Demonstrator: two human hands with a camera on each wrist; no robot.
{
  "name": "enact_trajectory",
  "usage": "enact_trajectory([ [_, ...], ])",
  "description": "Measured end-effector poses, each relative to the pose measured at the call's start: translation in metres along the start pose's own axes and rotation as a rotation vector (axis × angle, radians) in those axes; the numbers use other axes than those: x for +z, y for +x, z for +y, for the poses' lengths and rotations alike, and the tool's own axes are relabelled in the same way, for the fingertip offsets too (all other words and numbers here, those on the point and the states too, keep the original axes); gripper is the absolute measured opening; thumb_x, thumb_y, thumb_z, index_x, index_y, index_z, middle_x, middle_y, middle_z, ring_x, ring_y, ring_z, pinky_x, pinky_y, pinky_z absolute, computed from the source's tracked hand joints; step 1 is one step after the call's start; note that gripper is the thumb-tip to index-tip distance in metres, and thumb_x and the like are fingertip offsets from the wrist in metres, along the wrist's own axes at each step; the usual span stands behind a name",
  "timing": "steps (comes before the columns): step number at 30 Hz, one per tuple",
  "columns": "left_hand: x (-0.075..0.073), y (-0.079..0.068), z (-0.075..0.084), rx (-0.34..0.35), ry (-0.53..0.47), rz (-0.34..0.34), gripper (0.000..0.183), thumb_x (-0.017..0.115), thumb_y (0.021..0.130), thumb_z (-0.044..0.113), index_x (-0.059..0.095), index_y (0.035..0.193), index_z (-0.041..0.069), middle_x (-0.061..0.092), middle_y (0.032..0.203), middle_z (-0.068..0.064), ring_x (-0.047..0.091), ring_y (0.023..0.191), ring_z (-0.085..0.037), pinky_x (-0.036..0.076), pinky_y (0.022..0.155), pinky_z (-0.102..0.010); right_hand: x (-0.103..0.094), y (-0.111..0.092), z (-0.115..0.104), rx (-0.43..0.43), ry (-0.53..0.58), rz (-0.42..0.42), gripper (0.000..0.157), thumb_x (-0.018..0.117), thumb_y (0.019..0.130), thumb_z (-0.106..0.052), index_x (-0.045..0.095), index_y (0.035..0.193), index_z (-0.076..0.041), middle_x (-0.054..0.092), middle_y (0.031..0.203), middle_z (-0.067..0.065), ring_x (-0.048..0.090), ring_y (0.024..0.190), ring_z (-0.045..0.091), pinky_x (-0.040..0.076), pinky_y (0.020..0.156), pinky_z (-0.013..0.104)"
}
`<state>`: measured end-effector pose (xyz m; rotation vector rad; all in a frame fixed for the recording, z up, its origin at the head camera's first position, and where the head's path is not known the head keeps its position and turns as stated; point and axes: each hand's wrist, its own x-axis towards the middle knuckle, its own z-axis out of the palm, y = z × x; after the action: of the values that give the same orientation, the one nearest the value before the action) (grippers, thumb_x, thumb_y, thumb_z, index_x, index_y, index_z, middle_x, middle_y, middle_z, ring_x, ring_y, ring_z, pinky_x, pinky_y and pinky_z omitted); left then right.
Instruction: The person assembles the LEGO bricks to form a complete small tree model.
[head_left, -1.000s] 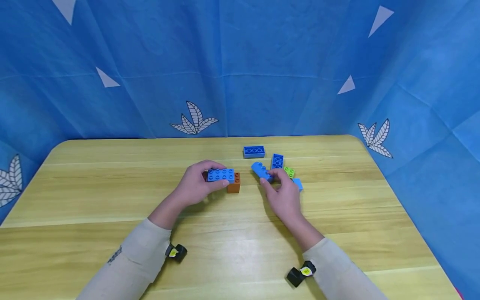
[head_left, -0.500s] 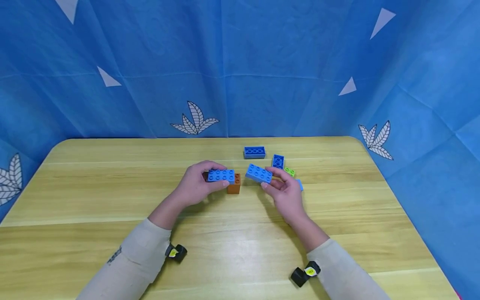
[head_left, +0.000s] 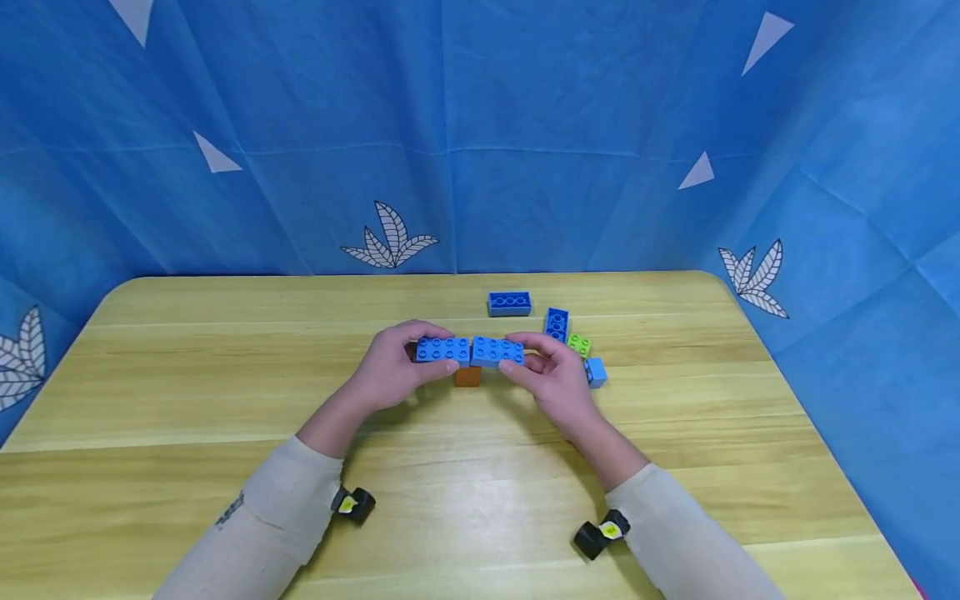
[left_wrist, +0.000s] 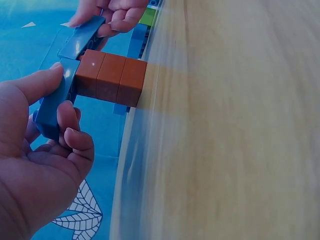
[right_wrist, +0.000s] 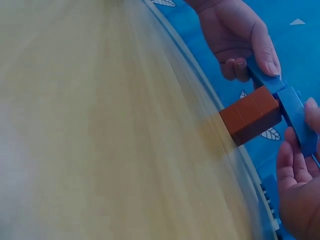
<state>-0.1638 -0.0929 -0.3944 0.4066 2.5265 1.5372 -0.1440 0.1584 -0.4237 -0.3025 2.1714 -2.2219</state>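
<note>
A stack of three brown bricks (left_wrist: 111, 77) stands upright near the middle of the table. My left hand (head_left: 393, 367) grips a blue eight-stud brick (head_left: 442, 352) that sits on the left part of the stack's top and juts out leftward. Between thumb and fingers, my right hand (head_left: 558, 387) pinches a second blue brick (head_left: 497, 352) by its right part. Its left end lies over the stack's right part, close beside the first brick. In the right wrist view this second brick (right_wrist: 298, 122) is tilted against the other; whether it touches the brown studs is hidden.
Behind the hands a blue brick (head_left: 509, 304) lies with its hollow side showing. Right of it are another upturned blue brick (head_left: 557, 323), a green brick (head_left: 579, 344) and a lighter blue brick (head_left: 596, 372). A blue curtain (head_left: 525, 150) hangs behind the wooden table (head_left: 465, 517).
My right hand has turned its blue brick studs up and carried it left, over the brown stack and beside the other blue brick. My left hand has stayed in place.
</note>
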Motion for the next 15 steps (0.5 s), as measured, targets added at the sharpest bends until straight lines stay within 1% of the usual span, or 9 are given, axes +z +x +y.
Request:
enact_trajectory([
  [2,0.000,-0.001,0.000,-0.006,-0.002,0.001,0.034,0.080,0.088,0.026,0.072,0.120,0.017,0.063,0.116,-0.001,0.057,0.095,-0.026,0.050,0.079,-0.038,0.001,0.003,0.001,-0.007,-0.063,0.012,0.033,0.077,0.088,-0.003,0.069,0.119,-0.002,0.062,0.108,0.011,0.055,0.071,0.016,0.044,0.058,0.021],
  [5,0.000,-0.001,0.001,-0.008,-0.010,0.005,0.033,0.080,0.088,0.025,0.072,0.119,0.017,0.063,0.113,0.000,0.056,0.094,-0.026,0.050,0.077,-0.038,0.002,0.007,0.000,-0.034,-0.145,0.002,0.032,0.077,0.088,-0.003,0.070,0.120,-0.002,0.058,0.092,0.013,0.044,0.064,0.018,0.038,0.055,0.023],
  [8,0.000,0.000,0.001,0.007,-0.021,0.014,0.032,0.080,0.088,0.024,0.073,0.118,0.015,0.064,0.111,-0.001,0.056,0.092,-0.026,0.049,0.076,-0.038,0.002,0.010,-0.005,-0.063,-0.202,-0.039,0.032,0.075,0.089,0.000,0.069,0.120,0.001,0.053,0.079,0.015,0.042,0.061,0.020,0.036,0.054,0.025],
  [11,0.001,0.000,0.001,0.027,-0.032,0.024,0.032,0.081,0.087,0.023,0.074,0.116,0.013,0.065,0.109,-0.002,0.056,0.092,-0.025,0.049,0.075,-0.038,0.004,0.010,-0.020,-0.079,-0.249,-0.079,0.029,0.073,0.089,0.003,0.068,0.118,0.003,0.051,0.073,0.014,0.042,0.060,0.022,0.036,0.054,0.025],
  [15,0.002,0.000,0.003,0.031,-0.042,0.033,0.032,0.081,0.087,0.021,0.074,0.116,0.012,0.065,0.108,-0.003,0.056,0.092,-0.026,0.048,0.076,-0.038,0.009,0.007,-0.044,-0.077,-0.293,-0.118,0.025,0.072,0.089,0.005,0.068,0.113,0.006,0.053,0.073,0.011,0.042,0.062,0.023,0.036,0.055,0.025],
])
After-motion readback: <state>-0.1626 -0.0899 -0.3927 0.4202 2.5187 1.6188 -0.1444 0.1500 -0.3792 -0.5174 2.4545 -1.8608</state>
